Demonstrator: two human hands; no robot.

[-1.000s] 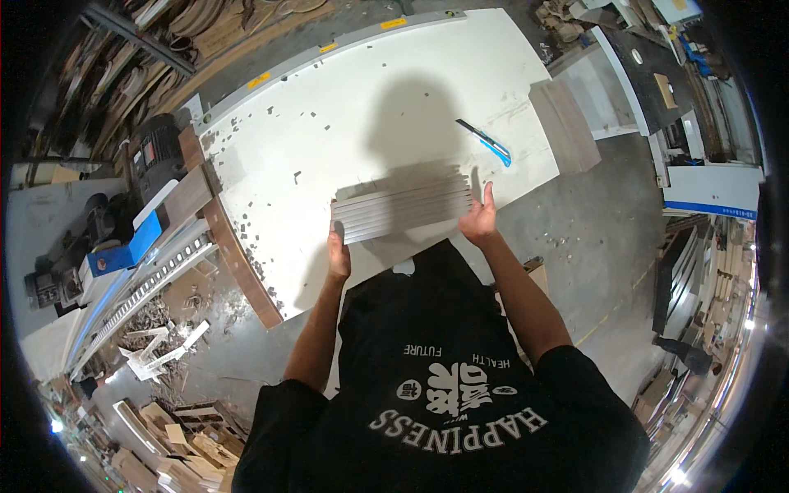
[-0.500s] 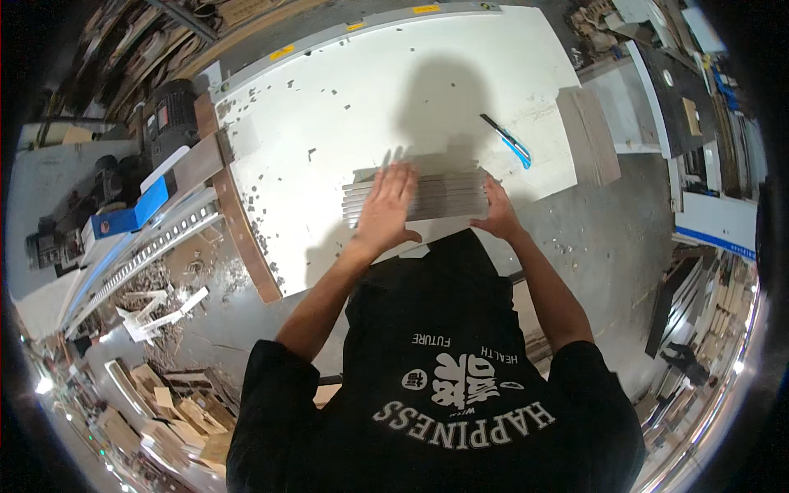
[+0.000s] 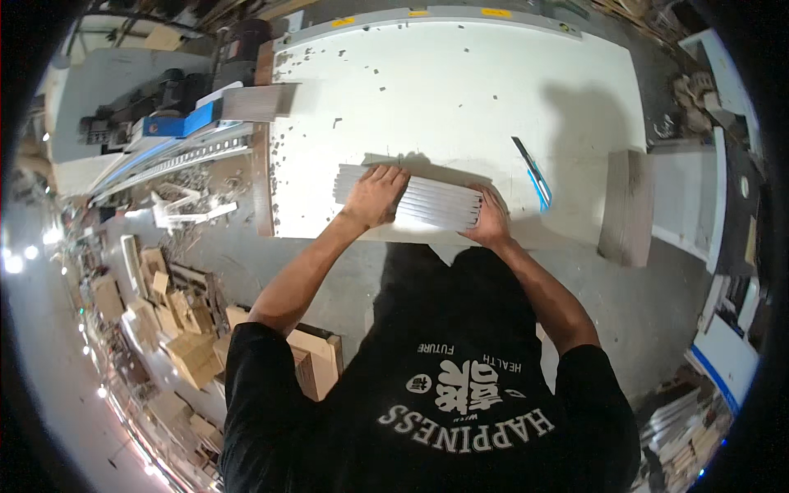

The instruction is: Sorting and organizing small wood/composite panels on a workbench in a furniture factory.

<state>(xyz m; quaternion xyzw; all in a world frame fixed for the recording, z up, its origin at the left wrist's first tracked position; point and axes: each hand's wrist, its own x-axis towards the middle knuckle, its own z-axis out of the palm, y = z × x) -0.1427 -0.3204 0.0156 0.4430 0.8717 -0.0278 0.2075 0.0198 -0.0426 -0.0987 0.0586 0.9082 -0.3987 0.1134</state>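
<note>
A bundle of pale grey, ribbed strips lies side by side near the front edge of the white worktable, slanting down toward the right. My left hand grips across its left part, fingers bent over the far side. Around the right end curls my right hand, closed against the strips; part of its fingers is hidden behind them. A blue and black utility knife rests on the tabletop, a short way right of my right hand.
Small dark chips are scattered over the table's left and far parts. A long grey bar with yellow labels runs along the far edge. Grey-brown boards stand at the right end, a brown board at the left. Cardboard boxes sit lower left.
My hands have closed on the strips, which now slant and show a brighter face. The left hand has gone from lying flat to gripping. The view has shifted and turned.
</note>
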